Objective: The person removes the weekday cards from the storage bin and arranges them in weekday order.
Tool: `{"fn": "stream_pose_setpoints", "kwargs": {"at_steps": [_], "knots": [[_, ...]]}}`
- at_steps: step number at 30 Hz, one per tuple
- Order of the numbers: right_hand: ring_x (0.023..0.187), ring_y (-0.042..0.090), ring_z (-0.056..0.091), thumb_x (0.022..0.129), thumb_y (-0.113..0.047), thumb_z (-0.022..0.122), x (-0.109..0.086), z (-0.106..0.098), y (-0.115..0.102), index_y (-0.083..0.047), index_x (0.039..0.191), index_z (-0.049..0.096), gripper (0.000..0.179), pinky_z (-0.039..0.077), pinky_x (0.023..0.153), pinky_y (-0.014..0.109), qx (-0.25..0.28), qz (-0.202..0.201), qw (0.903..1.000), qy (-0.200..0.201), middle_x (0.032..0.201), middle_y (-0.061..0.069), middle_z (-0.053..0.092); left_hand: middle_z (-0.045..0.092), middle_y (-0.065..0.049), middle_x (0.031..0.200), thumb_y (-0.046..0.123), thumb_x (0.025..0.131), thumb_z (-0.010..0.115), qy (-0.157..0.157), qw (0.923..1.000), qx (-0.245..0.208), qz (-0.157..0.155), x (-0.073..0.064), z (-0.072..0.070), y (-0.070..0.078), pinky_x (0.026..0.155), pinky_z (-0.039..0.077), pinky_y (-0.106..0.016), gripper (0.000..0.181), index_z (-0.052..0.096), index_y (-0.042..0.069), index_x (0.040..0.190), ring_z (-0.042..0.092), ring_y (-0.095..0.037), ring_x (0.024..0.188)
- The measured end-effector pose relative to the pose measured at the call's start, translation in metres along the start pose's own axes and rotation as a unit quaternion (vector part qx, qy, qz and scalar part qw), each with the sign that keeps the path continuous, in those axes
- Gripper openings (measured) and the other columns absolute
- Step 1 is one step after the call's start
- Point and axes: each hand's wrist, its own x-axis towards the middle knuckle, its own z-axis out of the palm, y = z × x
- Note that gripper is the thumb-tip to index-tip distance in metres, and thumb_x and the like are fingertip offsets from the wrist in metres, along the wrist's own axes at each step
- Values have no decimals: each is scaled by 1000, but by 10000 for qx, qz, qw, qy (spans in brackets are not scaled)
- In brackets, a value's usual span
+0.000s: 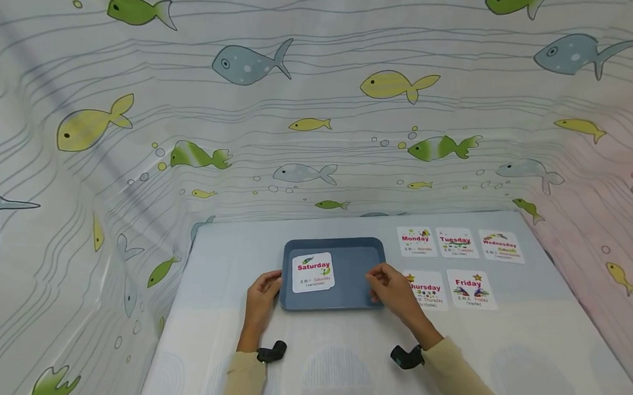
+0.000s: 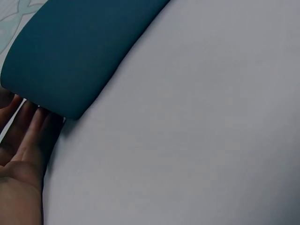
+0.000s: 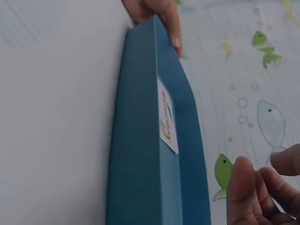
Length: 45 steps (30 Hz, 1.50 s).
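A blue-grey rectangular tray [image 1: 353, 273] lies on the table, with a white Saturday card [image 1: 313, 273] in its left half. At the tray's left end is my left hand [image 1: 262, 293]; its fingers [image 2: 33, 126] reach up to the end wall in the left wrist view, their tips partly hidden by it. My right hand [image 1: 391, 286] hovers over the tray's right end, fingers loosely bent. In the right wrist view the thumb [image 3: 287, 161] stands apart from the fingers, with nothing between them. The Thursday card [image 1: 427, 290] is partly hidden behind this hand.
Right of the tray, the Monday card [image 1: 417, 242], Tuesday card [image 1: 457, 242] and Wednesday card [image 1: 502, 247] form a back row. The Friday card [image 1: 472, 289] lies in front, beside Thursday. A fish-patterned curtain [image 1: 314, 144] surrounds the table [image 1: 335, 351].
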Motion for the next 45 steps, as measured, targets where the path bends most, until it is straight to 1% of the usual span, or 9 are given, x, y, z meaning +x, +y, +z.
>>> {"fn": "stream_pose_setpoints", "kwargs": {"at_steps": [4,7,11,15,18,23,32,39,45], "knots": [[68,18,66,99,-22,64,1,9,1,-9,107,65,15,59,62,31,40,96,9998,-162,97,23,67,66,-24,123,9,95,68,-110,9999,-95,12,0,-1,2,87,54,-16,31,65,1,124,67,-15,106],[69,17,67,98,-21,64,5,16,0,-8,106,65,15,58,63,30,-22,149,9995,-264,94,19,67,65,-26,124,12,95,69,-153,9998,-123,32,1,-1,3,88,54,-16,33,64,0,125,67,-17,108],[71,16,67,98,-21,65,14,27,0,-8,105,66,15,57,64,29,-315,137,9989,-310,89,10,67,64,-27,126,16,95,69,-152,9998,-103,44,1,-1,2,88,53,-15,37,63,-1,127,67,-17,110],[70,15,65,97,-21,65,24,37,0,-7,105,66,17,54,63,28,-702,190,9968,-318,86,5,66,64,-25,125,14,95,69,-122,9999,-51,31,-1,-1,1,88,53,-15,35,63,-1,126,67,-14,107],[71,15,63,95,-22,67,31,45,1,-5,105,66,20,52,63,29,-1003,226,9942,-312,87,6,66,66,-23,124,13,95,68,-86,10000,-27,29,-2,-1,1,87,54,-15,33,64,0,125,68,-12,106],[80,16,61,93,-24,70,41,56,3,-5,104,67,22,52,68,31,-1390,391,9893,-187,94,7,68,66,-24,123,15,95,69,-121,9999,-45,111,-2,-1,2,87,54,-16,34,64,0,125,68,-14,106],[82,17,61,87,-28,78,53,75,16,-3,105,69,33,51,71,31,-1452,633,9872,-161,93,8,68,65,-23,126,13,94,70,-226,9997,-31,111,-2,0,1,89,54,-16,34,64,0,125,67,-20,113],[84,20,60,85,-31,80,67,86,14,1,106,68,40,52,73,36,-1675,515,9843,-223,98,11,68,67,-17,126,20,94,70,-208,9992,178,295,-2,-2,0,89,54,-16,33,65,5,124,66,-14,112],[82,21,57,84,-32,81,75,91,12,5,105,67,45,52,74,36,-1855,692,9798,-270,98,13,67,68,-17,124,22,94,71,-189,9993,142,276,-2,-1,-1,89,54,-17,34,66,6,124,67,-11,109]]}}
